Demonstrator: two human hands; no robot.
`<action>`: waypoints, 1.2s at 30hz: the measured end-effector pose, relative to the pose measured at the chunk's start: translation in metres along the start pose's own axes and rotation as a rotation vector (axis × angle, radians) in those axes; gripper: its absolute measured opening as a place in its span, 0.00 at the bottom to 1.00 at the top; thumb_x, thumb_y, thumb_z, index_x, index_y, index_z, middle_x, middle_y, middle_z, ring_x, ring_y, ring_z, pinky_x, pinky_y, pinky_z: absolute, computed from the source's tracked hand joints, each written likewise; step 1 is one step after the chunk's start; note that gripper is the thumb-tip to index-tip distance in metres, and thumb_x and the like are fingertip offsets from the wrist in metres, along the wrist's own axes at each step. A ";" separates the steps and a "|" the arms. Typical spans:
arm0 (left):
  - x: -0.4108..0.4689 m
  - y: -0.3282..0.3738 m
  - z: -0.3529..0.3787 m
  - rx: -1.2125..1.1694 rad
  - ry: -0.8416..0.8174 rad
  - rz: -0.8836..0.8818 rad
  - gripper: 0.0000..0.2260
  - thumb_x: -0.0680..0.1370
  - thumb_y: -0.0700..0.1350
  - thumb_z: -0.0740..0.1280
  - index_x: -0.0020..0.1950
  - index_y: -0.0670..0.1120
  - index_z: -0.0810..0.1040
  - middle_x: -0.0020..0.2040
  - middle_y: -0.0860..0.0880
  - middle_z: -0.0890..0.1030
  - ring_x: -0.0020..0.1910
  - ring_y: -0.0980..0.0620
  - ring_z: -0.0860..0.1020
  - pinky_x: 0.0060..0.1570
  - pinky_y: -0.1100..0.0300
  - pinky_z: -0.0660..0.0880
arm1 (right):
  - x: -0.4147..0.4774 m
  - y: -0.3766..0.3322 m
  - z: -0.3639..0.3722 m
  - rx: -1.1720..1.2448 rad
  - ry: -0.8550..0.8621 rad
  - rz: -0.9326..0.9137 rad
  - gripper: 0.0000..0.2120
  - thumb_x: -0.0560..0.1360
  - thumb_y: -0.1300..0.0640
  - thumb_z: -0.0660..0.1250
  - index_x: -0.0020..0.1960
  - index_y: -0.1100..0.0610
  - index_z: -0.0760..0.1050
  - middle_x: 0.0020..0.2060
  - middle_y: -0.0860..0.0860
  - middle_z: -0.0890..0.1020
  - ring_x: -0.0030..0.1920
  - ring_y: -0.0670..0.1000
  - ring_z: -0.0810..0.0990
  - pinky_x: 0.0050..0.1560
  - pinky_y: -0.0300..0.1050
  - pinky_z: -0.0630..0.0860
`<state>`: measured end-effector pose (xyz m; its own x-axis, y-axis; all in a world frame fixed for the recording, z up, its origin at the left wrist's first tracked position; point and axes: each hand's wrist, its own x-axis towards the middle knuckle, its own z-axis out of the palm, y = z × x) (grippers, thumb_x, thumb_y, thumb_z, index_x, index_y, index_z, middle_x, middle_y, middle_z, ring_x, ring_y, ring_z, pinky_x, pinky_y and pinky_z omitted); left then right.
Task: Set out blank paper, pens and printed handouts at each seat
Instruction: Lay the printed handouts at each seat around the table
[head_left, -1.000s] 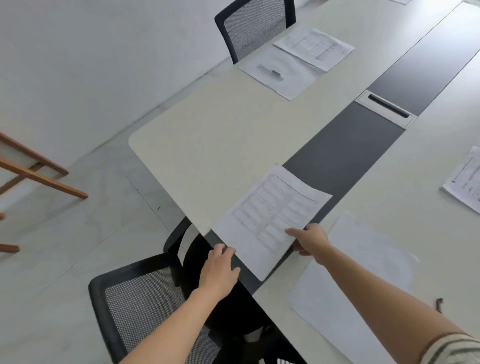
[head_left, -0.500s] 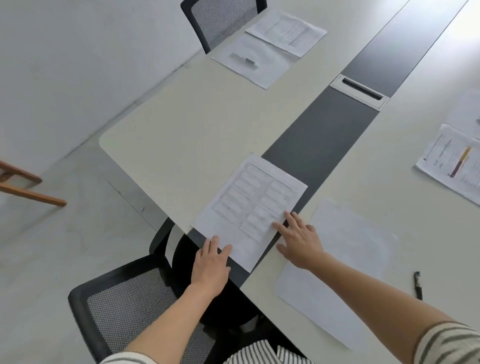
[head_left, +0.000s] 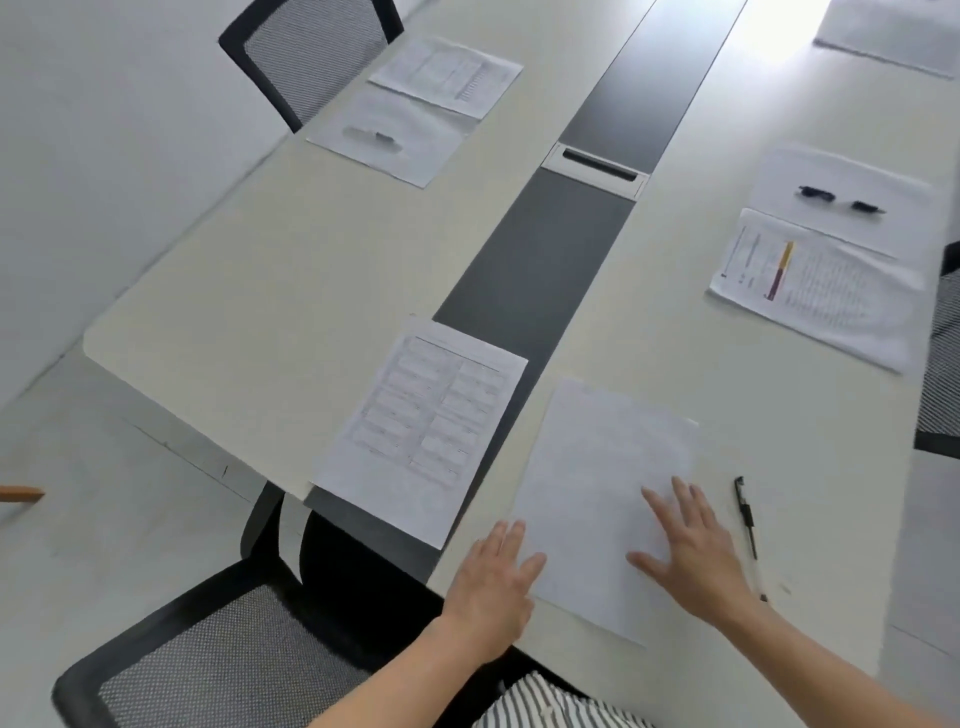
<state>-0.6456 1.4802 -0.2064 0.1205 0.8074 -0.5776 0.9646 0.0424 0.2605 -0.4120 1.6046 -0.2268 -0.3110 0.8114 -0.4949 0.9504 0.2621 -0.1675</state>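
Open tabletop (head_left: 270, 270) along left edge. Near edge crowded: handout (head_left: 421, 431), blank sheet (head_left: 597, 467), pen (head_left: 748, 525) just right of sheet.

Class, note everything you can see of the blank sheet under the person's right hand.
The blank sheet is a white, unprinted rectangle of thin paper, faintly rumpled, lying flat and slightly askew on the pale table, right of its dark centre strip. The right hand rests flat on its near right part; the left hand, fingers straight, meets its near left edge. A pen to its right and a printed handout to its left lie apart from it.
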 end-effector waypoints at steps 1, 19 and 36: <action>0.001 0.001 0.003 0.018 -0.028 0.012 0.24 0.82 0.49 0.55 0.78 0.51 0.52 0.79 0.44 0.41 0.78 0.44 0.41 0.76 0.49 0.45 | -0.005 -0.002 0.006 -0.053 -0.053 -0.023 0.40 0.74 0.33 0.61 0.79 0.43 0.46 0.80 0.52 0.43 0.79 0.55 0.41 0.76 0.52 0.53; -0.003 -0.034 0.004 0.041 -0.013 -0.029 0.23 0.81 0.48 0.57 0.76 0.49 0.56 0.79 0.43 0.42 0.78 0.44 0.42 0.75 0.52 0.56 | 0.008 -0.003 -0.019 0.240 0.350 0.191 0.27 0.72 0.49 0.71 0.69 0.54 0.72 0.69 0.56 0.72 0.69 0.59 0.69 0.62 0.56 0.70; -0.006 -0.036 0.004 -0.019 -0.003 -0.042 0.24 0.81 0.47 0.58 0.76 0.50 0.56 0.80 0.46 0.41 0.78 0.47 0.41 0.72 0.52 0.62 | 0.047 -0.090 -0.054 0.662 0.099 0.221 0.10 0.73 0.59 0.68 0.55 0.56 0.75 0.40 0.50 0.80 0.38 0.50 0.78 0.40 0.41 0.71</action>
<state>-0.6805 1.4719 -0.2153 0.0810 0.8030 -0.5904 0.9642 0.0869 0.2506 -0.5117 1.6471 -0.1888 -0.0795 0.8609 -0.5025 0.7777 -0.2618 -0.5715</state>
